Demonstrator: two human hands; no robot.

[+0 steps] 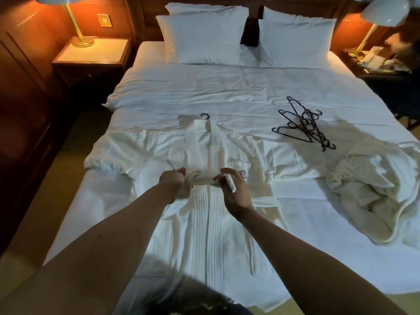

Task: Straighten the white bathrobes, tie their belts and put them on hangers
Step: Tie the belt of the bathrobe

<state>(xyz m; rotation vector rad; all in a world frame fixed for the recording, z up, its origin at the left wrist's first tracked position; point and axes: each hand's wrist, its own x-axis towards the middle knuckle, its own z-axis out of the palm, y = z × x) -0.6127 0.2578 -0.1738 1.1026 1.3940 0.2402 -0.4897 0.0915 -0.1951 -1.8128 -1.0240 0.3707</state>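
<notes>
A white bathrobe (204, 160) of soft, ribbed-front cloth lies flat and face up on the bed (227, 87), its collar toward the pillows (200, 39), its sleeves spread to both sides. A dark hanger hook (204, 115) pokes out just above the collar. At the robe's waist both hands grasp the thick white belt (202, 178): the left hand (173, 181) is clenched around one rolled end, the right hand (234, 189) pinches the other, with a short flat tip sticking out between its fingers. Just right of the robe's chest pocket, a small dark emblem (242, 173) shows. Farther right of the robe, a tangled pile of thin black hangers (304, 126) rests on the sheet, and nearer the bed's right edge a second bathrobe (372, 196) lies crumpled in a heap.
</notes>
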